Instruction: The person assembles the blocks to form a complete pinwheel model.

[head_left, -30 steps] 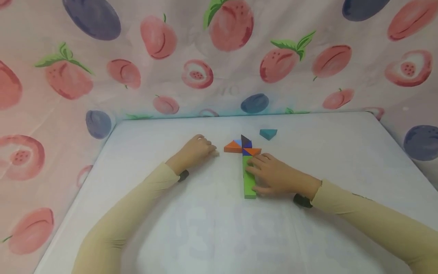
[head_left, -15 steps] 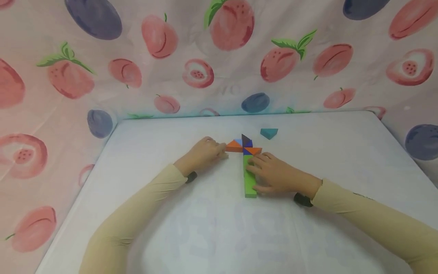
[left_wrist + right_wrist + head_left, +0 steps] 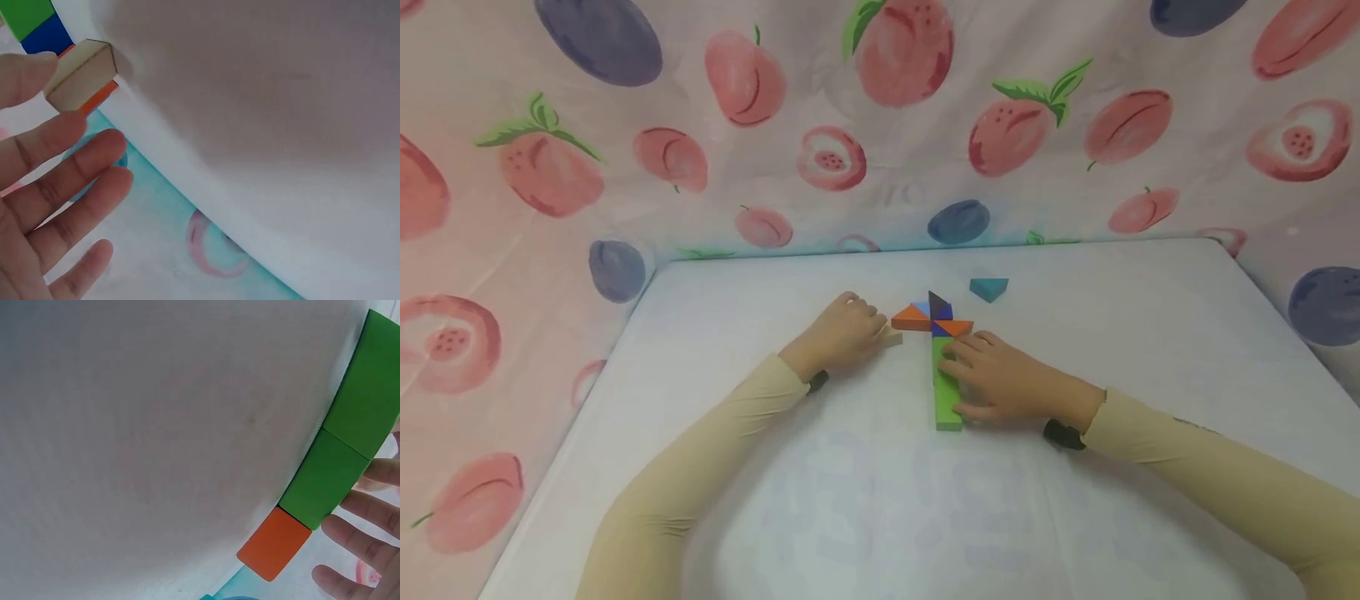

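My left hand [image 3: 842,333] pinches a plain wooden block [image 3: 84,75] between thumb and index finger, the other fingers spread apart. That block sits just left of the orange triangular block [image 3: 912,317] in the head view. My right hand [image 3: 1000,379] rests at the right side of two green blocks [image 3: 325,478] laid end to end, fingertips touching them. At their far end, light blue, dark blue [image 3: 946,312], dark brown [image 3: 937,307] and orange triangular pieces meet in a pinwheel shape. The right thumb is near the lower green block.
A teal block [image 3: 989,288] lies apart, behind and right of the pinwheel. All stands on a white-covered table [image 3: 880,517]. Fruit-printed cloth [image 3: 895,158] hangs along the back and sides.
My left hand has moved right with the wooden block, from left of the orange piece to close beside it. The right hand stays on the green blocks.
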Action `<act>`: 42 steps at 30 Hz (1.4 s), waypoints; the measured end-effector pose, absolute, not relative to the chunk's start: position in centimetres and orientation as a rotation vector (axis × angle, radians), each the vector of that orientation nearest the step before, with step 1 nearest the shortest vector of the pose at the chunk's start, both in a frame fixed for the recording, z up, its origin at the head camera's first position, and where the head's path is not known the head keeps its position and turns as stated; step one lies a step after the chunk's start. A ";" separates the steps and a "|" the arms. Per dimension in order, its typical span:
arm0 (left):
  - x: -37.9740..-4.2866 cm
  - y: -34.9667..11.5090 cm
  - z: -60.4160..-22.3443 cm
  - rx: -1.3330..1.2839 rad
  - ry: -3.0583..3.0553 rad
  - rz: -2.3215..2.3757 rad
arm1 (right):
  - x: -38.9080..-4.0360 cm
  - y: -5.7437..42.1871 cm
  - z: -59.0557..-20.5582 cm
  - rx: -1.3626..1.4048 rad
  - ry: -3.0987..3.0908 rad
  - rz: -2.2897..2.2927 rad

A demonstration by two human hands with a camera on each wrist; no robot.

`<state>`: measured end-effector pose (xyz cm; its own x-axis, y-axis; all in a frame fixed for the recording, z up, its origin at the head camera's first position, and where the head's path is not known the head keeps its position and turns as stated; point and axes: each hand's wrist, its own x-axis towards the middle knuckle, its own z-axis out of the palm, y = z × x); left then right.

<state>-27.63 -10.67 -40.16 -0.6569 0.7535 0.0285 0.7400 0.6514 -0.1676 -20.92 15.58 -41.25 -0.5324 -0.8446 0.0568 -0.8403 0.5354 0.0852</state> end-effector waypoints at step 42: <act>-28.3 -7.4 -41.1 -1.377 -2.476 0.226 | -21.1 15.6 -41.3 1.484 -2.649 -0.045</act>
<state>-28.25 -7.42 -41.09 -0.4965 0.8488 0.1818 0.8019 0.5287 -0.2782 -21.14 15.62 -41.34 -0.5180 -0.8519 0.0768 -0.8489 0.5230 0.0766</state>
